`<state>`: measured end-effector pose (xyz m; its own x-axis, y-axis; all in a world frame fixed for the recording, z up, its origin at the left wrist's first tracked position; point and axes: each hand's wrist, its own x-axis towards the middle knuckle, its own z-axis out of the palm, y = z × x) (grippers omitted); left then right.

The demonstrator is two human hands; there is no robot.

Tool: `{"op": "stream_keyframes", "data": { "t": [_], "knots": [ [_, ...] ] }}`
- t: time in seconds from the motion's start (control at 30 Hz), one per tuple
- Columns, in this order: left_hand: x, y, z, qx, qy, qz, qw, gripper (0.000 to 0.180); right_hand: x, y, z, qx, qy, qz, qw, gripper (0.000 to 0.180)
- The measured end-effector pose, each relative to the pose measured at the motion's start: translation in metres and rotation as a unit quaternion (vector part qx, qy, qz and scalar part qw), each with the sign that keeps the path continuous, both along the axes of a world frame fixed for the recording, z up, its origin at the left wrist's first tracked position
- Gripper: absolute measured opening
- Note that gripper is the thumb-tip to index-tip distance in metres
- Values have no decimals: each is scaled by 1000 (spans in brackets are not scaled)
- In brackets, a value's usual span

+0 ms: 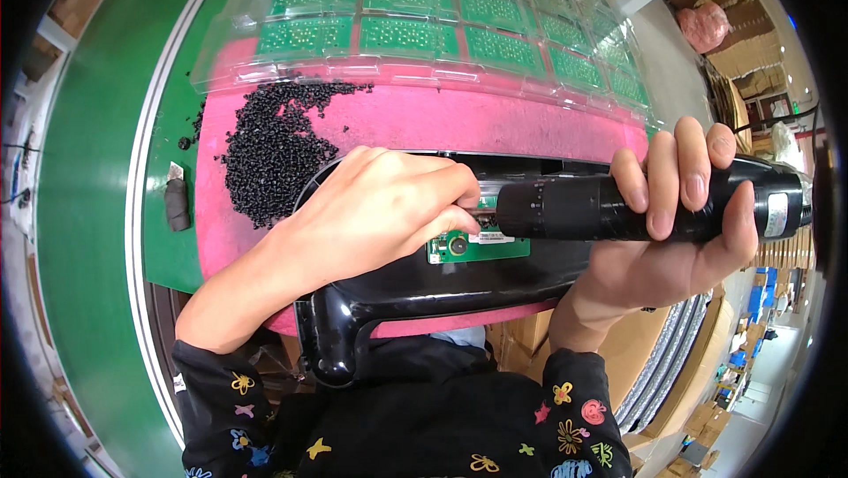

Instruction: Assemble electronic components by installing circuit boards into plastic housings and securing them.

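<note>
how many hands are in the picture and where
2. The left hand rests on the black plastic housing, fingertips at the small green circuit board. The right hand grips the black electric screwdriver lying across it. No other hands show.

Bright, even overhead light; soft shadows. Glare on clear plastic tray [424, 10]. Strong fisheye bending, black corners. Centre sharp, rim slightly soft.

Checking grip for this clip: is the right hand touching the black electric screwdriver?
Touching. The head view shows the right hand wrapped around the black electric screwdriver, fingers curled over its barrel with no gap.
</note>
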<state>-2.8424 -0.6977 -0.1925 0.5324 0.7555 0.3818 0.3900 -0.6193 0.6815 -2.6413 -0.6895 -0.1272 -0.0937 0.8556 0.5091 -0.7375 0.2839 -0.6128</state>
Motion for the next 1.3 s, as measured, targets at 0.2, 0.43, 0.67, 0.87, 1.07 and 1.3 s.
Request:
{"op": "stream_keyframes", "data": {
  "t": [0.2, 0.43, 0.67, 0.87, 1.07, 1.3],
  "knots": [
    [4, 1, 4, 120, 43, 46, 991, 26, -2, 0, -10, -52, 8, -52, 997, 21],
    [5, 0, 4, 154, 43, 76, 984, 21, 2, -2, -9, -6, -52, -69, 996, 28],
    [1, 11, -1, 164, -39, 147, 975, 10, -12, -4, -16, -26, -132, -56, 989, 31],
    [-1, 9, 0, 120, -20, 173, 977, 11, -24, -5, -23, -22, -189, -77, 979, 30],
    [-3, 6, -1, 105, -5, 170, 980, 11, -27, -3, -23, 3, -217, -42, 975, 30],
    [-6, 5, -3, 99, 1, 148, 984, 15, -40, -1, -19, 4, -296, 3, 955, 35]
  ]
}}
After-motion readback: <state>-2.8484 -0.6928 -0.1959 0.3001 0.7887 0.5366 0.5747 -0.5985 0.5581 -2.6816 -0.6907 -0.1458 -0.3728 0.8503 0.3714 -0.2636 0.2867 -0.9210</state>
